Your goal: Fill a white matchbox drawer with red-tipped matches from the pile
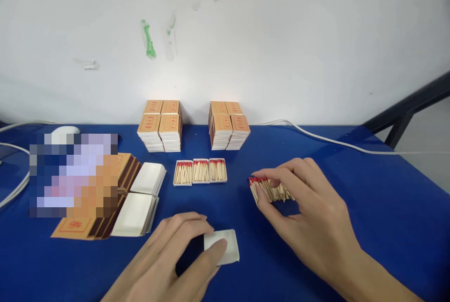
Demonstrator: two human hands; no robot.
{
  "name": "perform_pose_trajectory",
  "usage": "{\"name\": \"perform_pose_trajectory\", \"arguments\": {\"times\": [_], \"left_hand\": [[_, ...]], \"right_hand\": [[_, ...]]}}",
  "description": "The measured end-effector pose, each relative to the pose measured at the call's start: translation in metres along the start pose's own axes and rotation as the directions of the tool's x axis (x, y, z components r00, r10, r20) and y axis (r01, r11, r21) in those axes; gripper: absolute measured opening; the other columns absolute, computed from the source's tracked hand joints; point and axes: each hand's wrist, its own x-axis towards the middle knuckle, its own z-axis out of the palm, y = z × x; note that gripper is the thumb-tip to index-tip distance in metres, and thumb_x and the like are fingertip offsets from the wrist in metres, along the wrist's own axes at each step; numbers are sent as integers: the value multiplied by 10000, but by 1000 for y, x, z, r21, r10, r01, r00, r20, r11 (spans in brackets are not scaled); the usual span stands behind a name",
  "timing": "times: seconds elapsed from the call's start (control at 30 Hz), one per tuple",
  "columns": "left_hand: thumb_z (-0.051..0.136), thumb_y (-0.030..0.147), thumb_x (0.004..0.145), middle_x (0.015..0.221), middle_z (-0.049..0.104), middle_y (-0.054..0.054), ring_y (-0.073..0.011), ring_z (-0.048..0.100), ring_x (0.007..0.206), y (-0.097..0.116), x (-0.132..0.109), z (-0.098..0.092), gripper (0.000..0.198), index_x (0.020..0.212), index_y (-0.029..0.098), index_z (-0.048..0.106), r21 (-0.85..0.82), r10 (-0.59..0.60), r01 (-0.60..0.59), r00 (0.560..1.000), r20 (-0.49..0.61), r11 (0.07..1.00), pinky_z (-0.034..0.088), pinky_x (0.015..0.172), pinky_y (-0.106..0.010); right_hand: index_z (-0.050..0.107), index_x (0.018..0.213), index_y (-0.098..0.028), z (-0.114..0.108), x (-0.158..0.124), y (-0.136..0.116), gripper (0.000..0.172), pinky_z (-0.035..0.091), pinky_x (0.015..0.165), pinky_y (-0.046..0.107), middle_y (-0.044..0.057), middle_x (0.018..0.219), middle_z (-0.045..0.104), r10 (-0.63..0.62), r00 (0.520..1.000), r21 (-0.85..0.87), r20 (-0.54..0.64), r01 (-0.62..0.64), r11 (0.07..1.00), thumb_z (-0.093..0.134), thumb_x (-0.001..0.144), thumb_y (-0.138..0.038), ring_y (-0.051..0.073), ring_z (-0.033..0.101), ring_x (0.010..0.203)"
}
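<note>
Right hand, thumb and forefinger parted around loose matches with red heads facing away, sits beyond and right of the white tray pinched by the left hand.

Two human hands can be seen above the blue desk: the left hand and, nearer to the right edge of the desk, the right hand. Both have been left bare. Their fingers are slim and rather long in shape, and they are narrowed gently toward rounded tips. On each hand a thumb is also shown, with a more rounded, broader end. The backs look smooth, and low knuckles are marked on the right one. Behind it, a bare wrist and part of a bare forearm are seen, cut off by the lower border. The nails are shown too small to be described.
</note>
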Motion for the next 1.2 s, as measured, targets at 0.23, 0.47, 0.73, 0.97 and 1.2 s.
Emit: {"name": "perform_pose_trajectory", "arguments": {"times": [0.23,0.47,0.73,0.97,1.2], "left_hand": [[553,90,1096,1330,607,-138,-227,622,1296,-3,-2,2,336,1384,183,698,22,-9,8,998,60,1000,644,1023,-332],[536,101,1107,1317,625,-129,-208,659,1269,-1,-2,1,322,1375,192,690,8,-33,32,997,75,999,644,1027,-314],[505,100,1111,1291,608,-135,-212,683,1193,-1,-1,2,316,1361,179,682,-2,-27,27,996,79,1000,673,960,-322],[527,94,1095,1306,603,-140,-222,684,1175,-1,-2,1,337,1383,181,678,-7,-14,15,997,74,1000,682,937,-340],[508,118,1110,1282,658,-116,-204,715,1145,-1,-3,3,324,1363,216,684,-12,-50,51,996,71,999,676,940,-321]], "right_hand": [[686,1161,-242,8,-9,1,179,496,758,419,39,988,645,81,992,-83,97,-73,994,650,1010,-153,248,574,922],[673,1181,-234,10,-10,1,201,502,740,403,53,1024,633,114,982,-79,153,-103,992,687,990,-172,261,571,975],[668,970,-233,12,-11,-3,58,472,691,378,42,947,614,113,986,-101,124,-101,990,703,1016,-237,240,548,911],[653,895,-210,17,-10,-8,181,447,707,393,48,906,583,75,989,-149,125,-55,987,728,1027,-309,237,518,872],[639,914,-208,17,-11,-11,151,448,729,390,41,922,595,71,984,-86,165,-57,995,733,1021,-259,230,513,889]]}}
